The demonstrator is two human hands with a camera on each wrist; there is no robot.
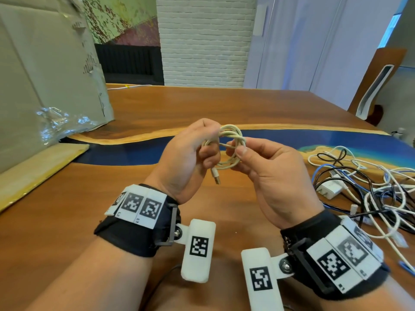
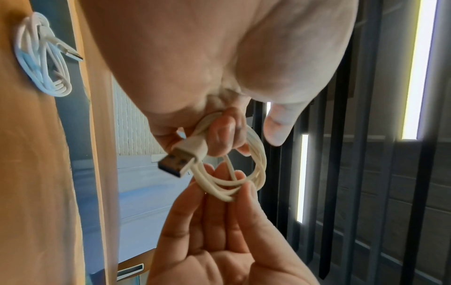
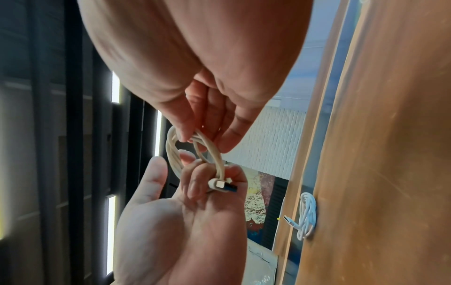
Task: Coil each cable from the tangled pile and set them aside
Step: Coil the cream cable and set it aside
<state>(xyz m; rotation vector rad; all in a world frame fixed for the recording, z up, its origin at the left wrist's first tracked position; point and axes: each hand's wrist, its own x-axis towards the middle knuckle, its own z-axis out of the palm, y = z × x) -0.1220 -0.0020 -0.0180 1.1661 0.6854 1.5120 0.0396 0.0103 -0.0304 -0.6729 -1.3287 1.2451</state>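
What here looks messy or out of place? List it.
Only the tangled pile at the table's right edge: white, black and blue cables knotted around a white charger. The cream cable between left hand and right hand is neatly looped.

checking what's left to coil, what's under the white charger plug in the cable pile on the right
The white charger plug lies at the near-left edge of the tangled pile. Black and white cables cross over and beside it; wooden table shows around it. Whatever is directly beneath it is covered.
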